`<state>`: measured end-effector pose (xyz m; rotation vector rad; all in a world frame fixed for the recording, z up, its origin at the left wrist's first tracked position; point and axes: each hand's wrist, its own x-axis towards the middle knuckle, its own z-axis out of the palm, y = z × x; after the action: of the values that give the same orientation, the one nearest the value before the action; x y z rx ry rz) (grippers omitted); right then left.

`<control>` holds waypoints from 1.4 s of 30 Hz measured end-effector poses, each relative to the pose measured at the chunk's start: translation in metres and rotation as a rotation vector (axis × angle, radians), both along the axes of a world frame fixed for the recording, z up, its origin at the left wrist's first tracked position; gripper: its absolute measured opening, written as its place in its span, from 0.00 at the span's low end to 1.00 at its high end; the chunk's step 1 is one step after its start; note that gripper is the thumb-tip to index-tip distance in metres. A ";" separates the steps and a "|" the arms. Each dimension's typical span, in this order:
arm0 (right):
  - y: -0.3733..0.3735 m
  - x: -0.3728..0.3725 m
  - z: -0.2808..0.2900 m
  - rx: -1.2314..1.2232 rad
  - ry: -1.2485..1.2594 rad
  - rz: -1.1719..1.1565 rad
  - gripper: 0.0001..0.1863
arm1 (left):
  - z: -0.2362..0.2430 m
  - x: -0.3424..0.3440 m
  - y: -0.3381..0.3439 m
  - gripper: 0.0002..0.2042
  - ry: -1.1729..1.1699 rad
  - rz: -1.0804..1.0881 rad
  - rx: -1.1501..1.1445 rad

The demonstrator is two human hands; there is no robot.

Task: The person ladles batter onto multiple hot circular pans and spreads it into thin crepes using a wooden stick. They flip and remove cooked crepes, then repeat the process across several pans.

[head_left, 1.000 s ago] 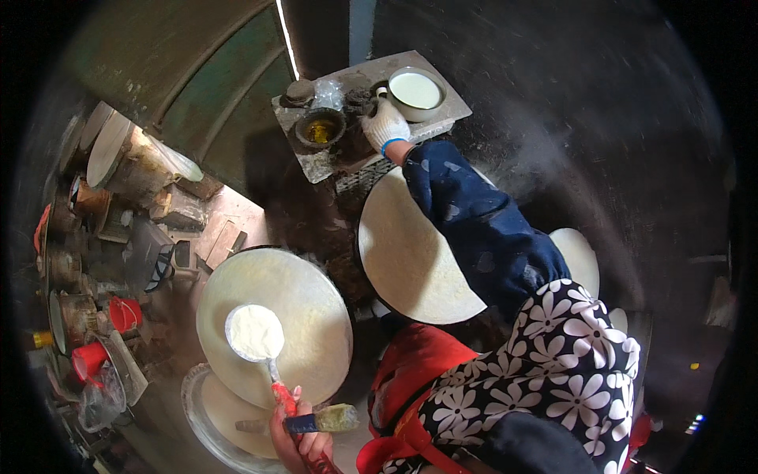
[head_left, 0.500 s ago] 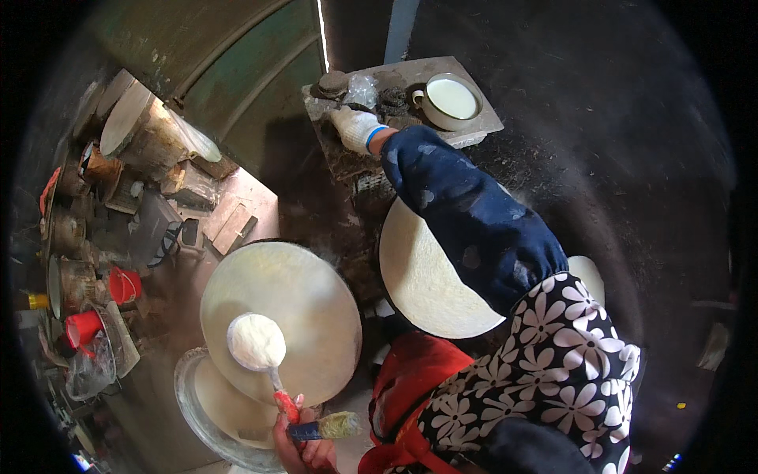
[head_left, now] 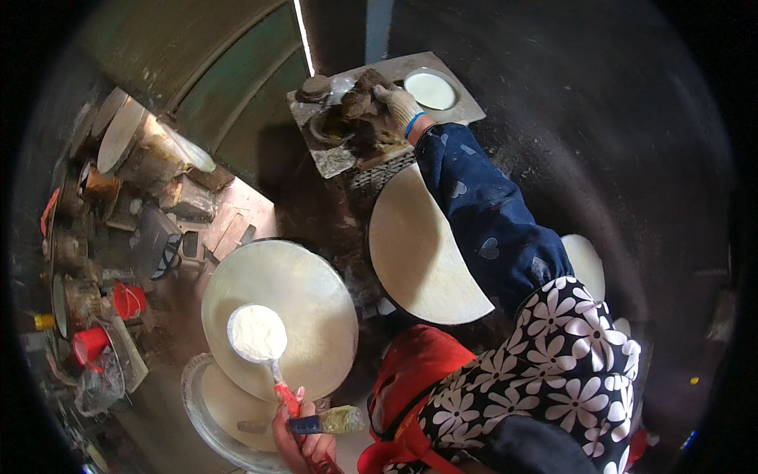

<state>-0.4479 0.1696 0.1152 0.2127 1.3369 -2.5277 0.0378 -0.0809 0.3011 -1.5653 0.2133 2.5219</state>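
Observation:
My left hand (head_left: pixel 304 442) is closed round the red handle of a ladle (head_left: pixel 257 332), whose bowl holds a pale, thick batter. The same hand also has a flat-bladed tool (head_left: pixel 306 425) with a blue, yellowish-ended grip lying crosswise in it. Beneath the ladle is a large round griddle (head_left: pixel 316 296) with a pale surface. My right hand (head_left: pixel 396 109), in a white work glove, grips a dark brown wad, perhaps a pad (head_left: pixel 365 95), over a small, worn tabletop (head_left: pixel 338 162). A dark bowl (head_left: pixel 330 126) sits below the wad.
A pot of white liquid (head_left: pixel 430 90) stands on the tabletop's right side. Under my right arm lies a pale round sheet (head_left: pixel 418 261) on a second round surface. A wide basin (head_left: pixel 193 403) is partly under the griddle. Logs (head_left: pixel 146 142) and red buckets (head_left: pixel 126 300) crowd the left.
My right hand has moved right across the tabletop and now has the dark wad in its grasp; the dark bowl now shows. My left hand keeps the ladle over the griddle.

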 end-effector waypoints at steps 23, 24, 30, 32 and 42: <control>0.080 0.303 -0.055 -0.730 -0.220 -0.167 0.21 | -0.116 -0.147 0.008 0.21 0.151 -0.492 0.192; 0.079 0.314 -0.051 -0.694 -0.251 -0.234 0.22 | -0.118 -0.155 0.009 0.21 0.108 -0.518 0.169; 0.097 0.371 -0.022 -0.543 -0.534 -0.498 0.20 | -0.122 -0.214 0.022 0.19 0.020 -0.604 0.279; 0.097 0.365 -0.016 -0.512 -0.556 -0.601 0.18 | -0.125 -0.248 0.025 0.20 0.052 -0.680 0.300; 0.121 0.531 -0.015 -0.056 -0.689 -0.677 0.17 | -0.146 -0.223 0.041 0.21 0.219 -0.868 0.621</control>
<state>0.0828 0.2903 0.1006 1.5824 0.9984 -2.5439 -0.1856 -0.0397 0.1548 -0.7203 0.0861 1.7956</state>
